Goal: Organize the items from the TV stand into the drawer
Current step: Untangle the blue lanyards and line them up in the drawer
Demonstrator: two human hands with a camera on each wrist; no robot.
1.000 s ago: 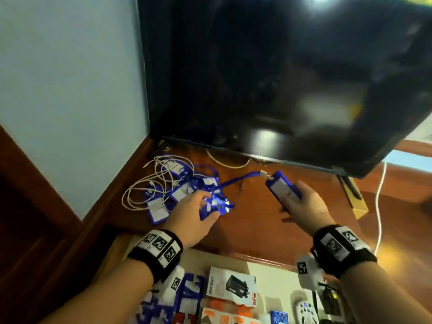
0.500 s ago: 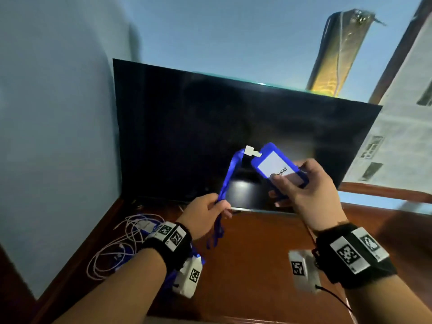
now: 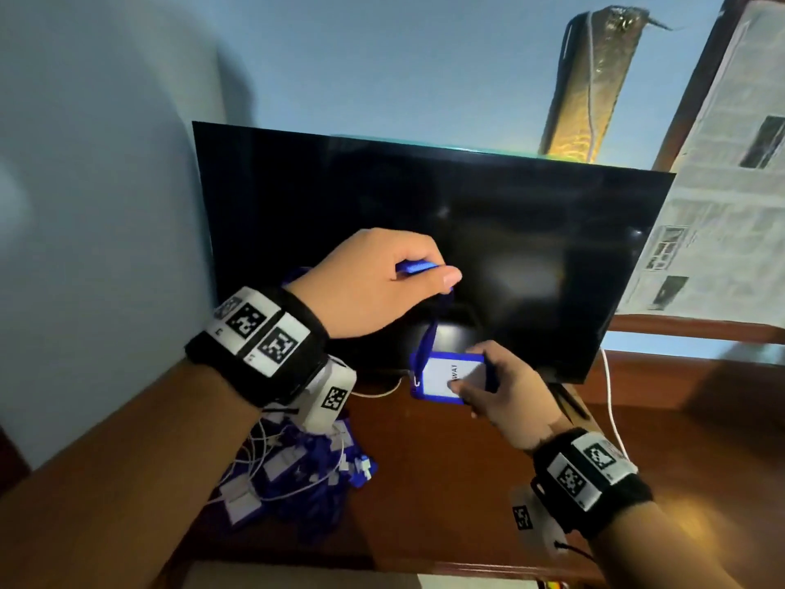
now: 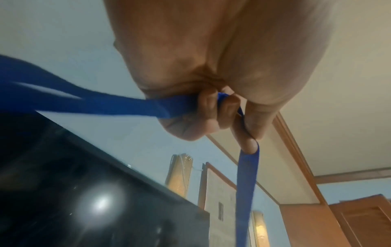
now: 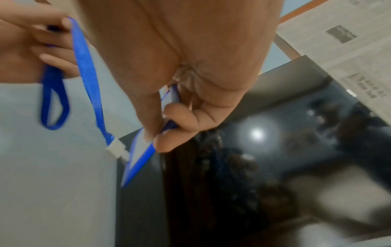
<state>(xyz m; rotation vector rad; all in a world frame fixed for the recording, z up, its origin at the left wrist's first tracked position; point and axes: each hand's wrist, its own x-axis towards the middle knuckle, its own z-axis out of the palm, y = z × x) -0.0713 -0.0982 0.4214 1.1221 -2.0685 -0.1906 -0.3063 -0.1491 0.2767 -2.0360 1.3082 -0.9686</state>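
I see my right hand (image 5: 190,66) pinching the blue badge holder (image 5: 143,150), its lanyard (image 5: 88,78) running up-left from the holder to my left hand (image 5: 31,41).

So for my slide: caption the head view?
Left hand lifts blue lanyard; right hand holds its badge.

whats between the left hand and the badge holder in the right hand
A blue lanyard strap runs down from the left hand to the badge holder held by the right hand; clearest in the head view.

Legible on the white card of the blue badge holder (image 3: 447,376): the letters "WAT", running sideways, just above the right thumb tip (image 3: 456,388), any further letters hidden beneath it. Black-and-white square code markers on both wristbands (image 3: 263,329), no words. Newspaper print (image 3: 718,197) too small to read.
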